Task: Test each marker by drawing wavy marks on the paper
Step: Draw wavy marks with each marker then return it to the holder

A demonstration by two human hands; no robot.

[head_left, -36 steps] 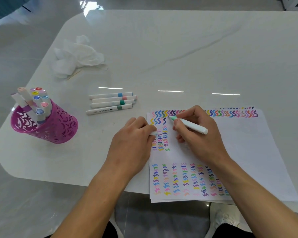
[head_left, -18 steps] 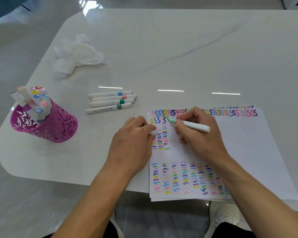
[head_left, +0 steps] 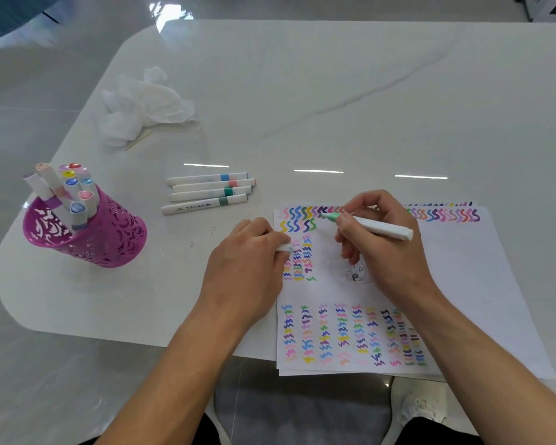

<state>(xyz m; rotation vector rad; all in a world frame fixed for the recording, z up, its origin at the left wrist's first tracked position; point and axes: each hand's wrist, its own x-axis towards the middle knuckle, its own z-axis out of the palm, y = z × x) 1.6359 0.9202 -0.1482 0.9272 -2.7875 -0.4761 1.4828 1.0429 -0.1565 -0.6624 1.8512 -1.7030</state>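
Right hand (head_left: 382, 255) pinches a light, stiff marker (head_left: 379, 231) near its tip over thin, likely slippery paper (head_left: 463, 284); left hand (head_left: 247, 264) curls round the cap (head_left: 284, 248) at the paper's edge.

four markers (head_left: 206, 187) are laid side by side on one table (head_left: 334, 91). one more marker (head_left: 379, 229) is held in the right hand (head_left: 385, 255). one small white cap (head_left: 284, 248) is pinched in the left hand (head_left: 247, 268). one purple cup (head_left: 109, 239) is seen, and about nine markers are stood in it. one crumpled tissue (head_left: 145, 104) is seen. the paper (head_left: 463, 284) is stacked, so its sheets cannot be counted.
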